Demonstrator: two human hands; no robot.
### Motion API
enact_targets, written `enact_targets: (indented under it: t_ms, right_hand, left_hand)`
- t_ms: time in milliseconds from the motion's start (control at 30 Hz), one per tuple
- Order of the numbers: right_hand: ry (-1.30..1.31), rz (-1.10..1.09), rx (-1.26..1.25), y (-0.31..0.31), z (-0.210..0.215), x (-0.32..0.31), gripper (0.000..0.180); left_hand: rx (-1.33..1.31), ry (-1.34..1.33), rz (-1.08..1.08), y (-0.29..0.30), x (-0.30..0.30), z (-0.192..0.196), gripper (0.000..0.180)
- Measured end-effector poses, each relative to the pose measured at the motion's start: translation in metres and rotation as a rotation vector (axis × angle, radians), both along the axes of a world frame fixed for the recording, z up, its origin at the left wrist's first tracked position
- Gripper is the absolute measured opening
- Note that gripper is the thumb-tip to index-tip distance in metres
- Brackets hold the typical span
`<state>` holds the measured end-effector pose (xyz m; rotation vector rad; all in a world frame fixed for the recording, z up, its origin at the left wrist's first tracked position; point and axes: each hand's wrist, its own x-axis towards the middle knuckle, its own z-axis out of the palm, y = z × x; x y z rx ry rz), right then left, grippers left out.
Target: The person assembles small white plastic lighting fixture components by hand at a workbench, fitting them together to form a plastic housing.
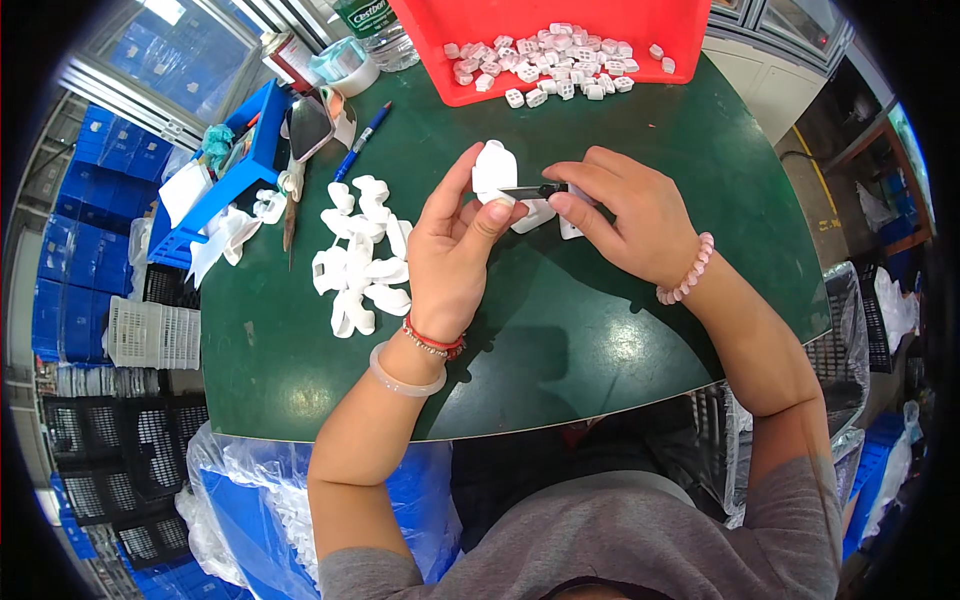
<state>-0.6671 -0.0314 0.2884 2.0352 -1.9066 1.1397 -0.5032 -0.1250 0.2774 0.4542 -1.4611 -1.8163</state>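
My left hand [447, 245] is closed round a smooth white plastic part [494, 170], thumb pressed on its lower end. In my right hand [635, 215], pinched between thumb and fingers, is a small knife [530, 192] with a dark blade. Its blade lies against the lower edge of the white part, near my left thumb. Just beyond and between the hands, more white plastic [534, 218] sits on the green table [590, 330], partly covered by my fingers. A loose pile of similar curved white parts [358, 265] lies to the left of my left hand.
At the far side stands a red bin [655, 20] with many small white pieces [565, 60]. A blue pen [363, 142], a phone [309, 127], a blue tray [200, 222] and a water bottle [378, 30] are at the far left. A plastic-lined blue crate [235, 490] stands below the near edge.
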Motion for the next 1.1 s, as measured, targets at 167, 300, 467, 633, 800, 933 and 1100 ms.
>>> enact_targets:
  t_ms: [167,300,467,633,800,933,1100]
  right_hand:
    - [0.025,-0.04,-0.014,0.001,0.002,0.0,0.024]
    - [0.023,-0.031,-0.029,0.0,0.0,0.0,0.024]
    - [0.041,-0.035,-0.059,-0.001,0.002,0.0,0.023]
    - [0.024,-0.072,-0.086,-0.001,0.004,-0.001,0.023]
    - [0.049,-0.12,-0.179,-0.005,0.0,-0.009,0.024]
    - [-0.511,0.016,-0.019,-0.007,-0.009,-0.004,0.031]
    - [-0.782,0.202,0.218,-0.003,-0.008,0.004,0.037]
  left_hand:
    - [-0.007,-0.023,-0.003,0.001,0.001,0.002,0.049]
    - [-0.012,-0.023,0.004,0.002,0.001,0.003,0.049]
    - [-0.037,-0.02,-0.002,0.0,0.0,0.003,0.048]
    - [0.003,-0.024,-0.024,0.004,0.0,0.004,0.047]
    - [0.034,-0.001,-0.049,0.005,-0.002,0.003,0.047]
    - [0.046,-0.018,-0.064,0.007,-0.003,0.0,0.048]
    - [0.022,-0.024,-0.112,0.01,-0.004,-0.004,0.049]
